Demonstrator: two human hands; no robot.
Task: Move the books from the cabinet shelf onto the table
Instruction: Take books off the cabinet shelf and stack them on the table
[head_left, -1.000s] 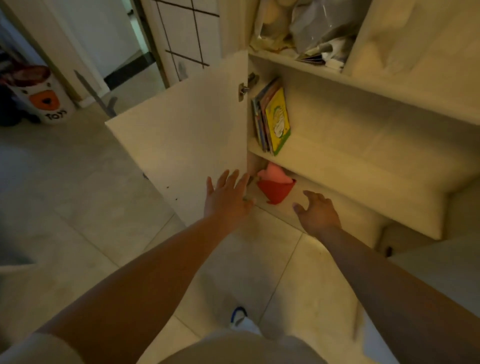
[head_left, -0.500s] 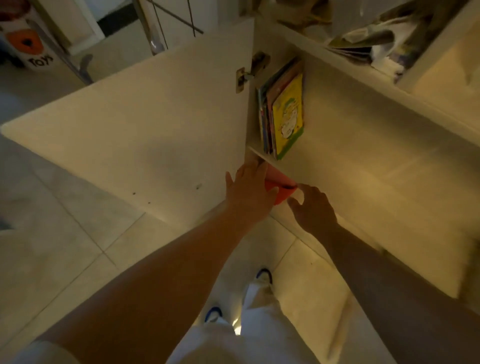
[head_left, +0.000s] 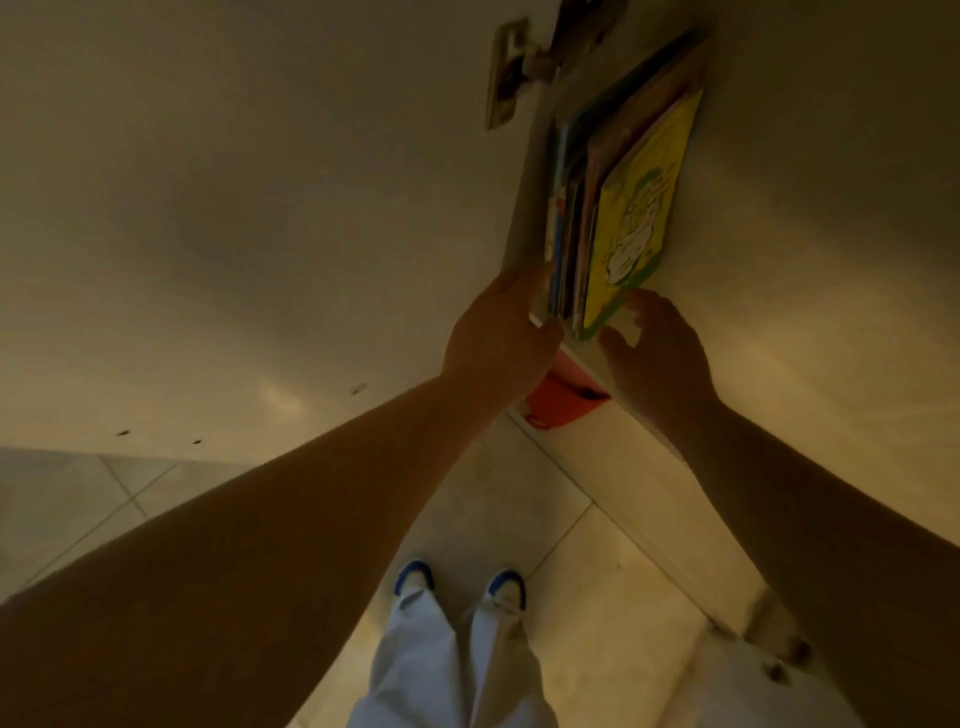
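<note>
Head cam: books (head_left: 618, 208) upright on the shelf (head_left: 727, 322), 1 o'clock. Left hand (head_left: 498, 332) and right hand (head_left: 660, 353) bracket them, fingers apart, nothing gripped. Squeeze unevenly and the thin ones probably slide out.

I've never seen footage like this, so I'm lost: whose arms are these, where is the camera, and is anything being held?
No machine here: a person wears a camera on their head, looking down past their own arms to their shoes. The left hand and right hand reach either side of a row of books standing on a cabinet shelf, the yellow book nearest the right. Fingers touch the row's lower corners; no firm grip shows yet. The open cabinet door fills the left. An orange object lies lower down.
</note>
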